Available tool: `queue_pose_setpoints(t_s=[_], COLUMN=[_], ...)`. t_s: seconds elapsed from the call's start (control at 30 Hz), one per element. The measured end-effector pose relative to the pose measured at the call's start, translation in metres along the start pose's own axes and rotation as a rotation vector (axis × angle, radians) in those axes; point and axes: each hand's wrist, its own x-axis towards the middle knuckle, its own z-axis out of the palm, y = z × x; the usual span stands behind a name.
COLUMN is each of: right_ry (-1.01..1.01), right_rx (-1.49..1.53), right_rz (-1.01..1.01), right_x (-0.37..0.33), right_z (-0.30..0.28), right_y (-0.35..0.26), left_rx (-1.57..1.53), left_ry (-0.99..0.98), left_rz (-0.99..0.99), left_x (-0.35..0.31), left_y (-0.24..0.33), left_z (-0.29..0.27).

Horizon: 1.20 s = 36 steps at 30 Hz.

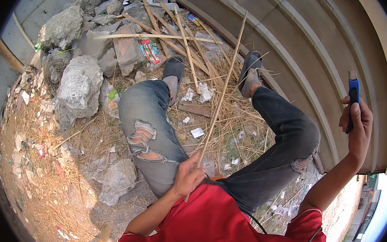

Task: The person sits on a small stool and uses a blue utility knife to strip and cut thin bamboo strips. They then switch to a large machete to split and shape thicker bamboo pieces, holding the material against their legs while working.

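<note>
In my left hand [188, 175], closed round its lower part, is a long thin wooden strip [226, 85]. The strip rises from my lap between my knees, its far end reaching past my shoes. My right hand [357, 116] is raised out to the right, fingers wrapped round a blue and black utility knife [354, 86] that points away from me. Knife and strip are well apart. Both my legs are bent and spread, with straw and thin shavings on the ground between them.
Grey rocks [81, 85] and broken slabs are heaped at the left. Several wooden strips [157, 36] lie crossed beyond my feet. A ribbed metal sheet wall [294, 51] curves along the right. Paper scraps [197, 132] and a red wrapper [150, 50] litter the ground.
</note>
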Motion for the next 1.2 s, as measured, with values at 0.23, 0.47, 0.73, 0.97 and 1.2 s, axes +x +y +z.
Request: queue_pose_setpoints(t_s=[0.23,0.47,0.73,0.97,1.2], right_ry=[-0.15,-0.289,-0.127,0.144,0.357], right_rx=[0.416,0.6,0.908,0.999,0.969], right_rz=[0.17,0.34,0.482,0.526,0.381], right_x=[0.005,-0.017,-0.098,-0.119,-0.098], right_z=[0.067,0.197,0.257,0.227,0.222], right_y=[0.067,0.125,0.145,0.184,0.175], left_rx=[-0.006,-0.011,0.129,0.28,0.609], left_ry=[0.034,0.144,0.106,0.066,-0.022], left_rz=[0.044,0.001,-0.094,-0.152,-0.104], left_x=[0.002,0.006,0.032,0.033,0.037], left_y=[-0.001,-0.002,-0.045,-0.076,-0.063], left_z=[-0.007,0.011,0.061,0.103,0.103])
